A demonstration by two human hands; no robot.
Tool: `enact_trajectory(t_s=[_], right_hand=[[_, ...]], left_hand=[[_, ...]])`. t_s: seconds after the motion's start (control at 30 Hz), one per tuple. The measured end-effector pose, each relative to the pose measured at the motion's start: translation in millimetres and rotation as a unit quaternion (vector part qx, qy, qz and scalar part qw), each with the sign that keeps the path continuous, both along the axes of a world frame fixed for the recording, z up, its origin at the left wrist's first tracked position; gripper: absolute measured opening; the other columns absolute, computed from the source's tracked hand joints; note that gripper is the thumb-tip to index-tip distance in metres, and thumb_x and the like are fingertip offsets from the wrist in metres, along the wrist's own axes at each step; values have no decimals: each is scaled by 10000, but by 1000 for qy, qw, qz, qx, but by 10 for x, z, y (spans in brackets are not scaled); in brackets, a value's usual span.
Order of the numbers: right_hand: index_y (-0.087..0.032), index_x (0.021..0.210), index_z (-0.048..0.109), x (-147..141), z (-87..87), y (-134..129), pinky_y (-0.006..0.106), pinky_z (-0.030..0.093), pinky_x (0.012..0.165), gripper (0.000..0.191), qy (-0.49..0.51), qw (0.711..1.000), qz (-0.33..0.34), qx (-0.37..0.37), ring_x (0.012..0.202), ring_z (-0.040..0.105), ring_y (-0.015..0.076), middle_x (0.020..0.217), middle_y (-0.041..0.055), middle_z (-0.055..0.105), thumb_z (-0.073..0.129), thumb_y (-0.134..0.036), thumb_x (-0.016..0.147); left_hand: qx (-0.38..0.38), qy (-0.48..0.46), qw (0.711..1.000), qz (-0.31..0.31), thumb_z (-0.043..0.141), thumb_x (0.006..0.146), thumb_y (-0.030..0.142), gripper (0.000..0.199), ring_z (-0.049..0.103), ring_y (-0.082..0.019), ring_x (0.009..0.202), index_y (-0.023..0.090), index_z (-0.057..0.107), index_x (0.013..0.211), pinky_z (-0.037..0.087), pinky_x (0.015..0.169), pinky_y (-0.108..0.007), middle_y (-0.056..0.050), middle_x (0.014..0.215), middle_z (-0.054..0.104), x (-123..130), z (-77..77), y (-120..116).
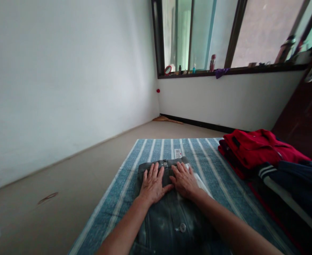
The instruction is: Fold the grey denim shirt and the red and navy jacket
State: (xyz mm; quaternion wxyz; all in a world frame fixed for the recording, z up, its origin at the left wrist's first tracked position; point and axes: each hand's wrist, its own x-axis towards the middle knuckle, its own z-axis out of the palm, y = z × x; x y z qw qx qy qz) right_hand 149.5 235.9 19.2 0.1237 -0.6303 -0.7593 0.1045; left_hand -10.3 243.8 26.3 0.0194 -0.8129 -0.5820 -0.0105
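Observation:
A dark grey denim jacket, folded into a rectangle with buttons down its front, lies on a blue striped cloth. My left hand rests flat on its upper left part, fingers spread. On the upper right part lies my right hand, also flat with fingers apart. Both palms press on the fabric and grip nothing. A strip of white material shows along the jacket's right side, partly behind my right hand and forearm. The jacket's lower end is dim and partly behind my right forearm.
To the right are stacked folded clothes: a red garment and dark blue ones with white stripes. A broom lies by the far wall. Bottles and a round mirror line the window sill. A brown door stands at right.

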Motion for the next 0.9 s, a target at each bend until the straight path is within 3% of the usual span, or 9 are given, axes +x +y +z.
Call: enact_trajectory(t_s=[0.17, 0.3, 0.43, 0.57, 0.77, 0.9], right_hand=[[-232, 1437, 372, 40, 32, -493, 526, 186, 1109, 536, 27, 999, 18, 33, 1404, 218, 298, 1518, 95, 288, 356, -452, 949], [-263, 1373, 474, 65, -127, -788, 566, 206, 1089, 526, 38, 999, 12, 20, 1380, 273, 331, 1466, 96, 390, 338, -531, 941], [-252, 1347, 503, 61, -200, -822, 574, 224, 1077, 530, 40, 999, 11, -7, 1357, 319, 335, 1451, 101, 415, 313, -540, 944], [-244, 1346, 497, 63, -188, -799, 563, 220, 1077, 526, 40, 999, 16, -9, 1357, 320, 325, 1450, 101, 418, 303, -531, 950], [-230, 1303, 533, 82, -98, -808, 570, 246, 1056, 506, 44, 999, 20, 3, 1338, 347, 331, 1421, 109, 453, 307, -519, 954], [-215, 1251, 569, 116, 30, -960, 526, 248, 1077, 467, 49, 998, 21, 25, 1305, 400, 298, 1364, 107, 513, 309, -478, 966]], left_hand=[[-72, -6, 997, -14, 422, 876, 524, 706, 84, -289, 1429, 133, 312, 1454, 152, 1132, -509, -150, 1552, 116, 103, 197, -444], [-123, -7, 992, -20, 272, 925, 515, 649, 77, -275, 1429, 157, 289, 1467, 155, 1133, -512, -119, 1557, 115, 143, 117, -741], [-116, -8, 993, -15, 246, 934, 521, 647, 62, -271, 1431, 164, 272, 1473, 142, 1138, -512, -109, 1560, 102, 136, 4, -782], [-109, -5, 994, -16, 249, 935, 538, 659, 73, -269, 1431, 160, 264, 1474, 137, 1139, -507, -117, 1558, 111, 133, -15, -765], [-79, -11, 997, -18, 296, 944, 489, 609, 134, -261, 1425, 151, 324, 1450, 168, 1136, -493, -126, 1546, 189, 161, 27, -780], [-65, -9, 998, 0, 292, 960, 422, 538, 220, -252, 1407, 143, 405, 1406, 204, 1128, -484, -127, 1513, 294, 176, 130, -911]])
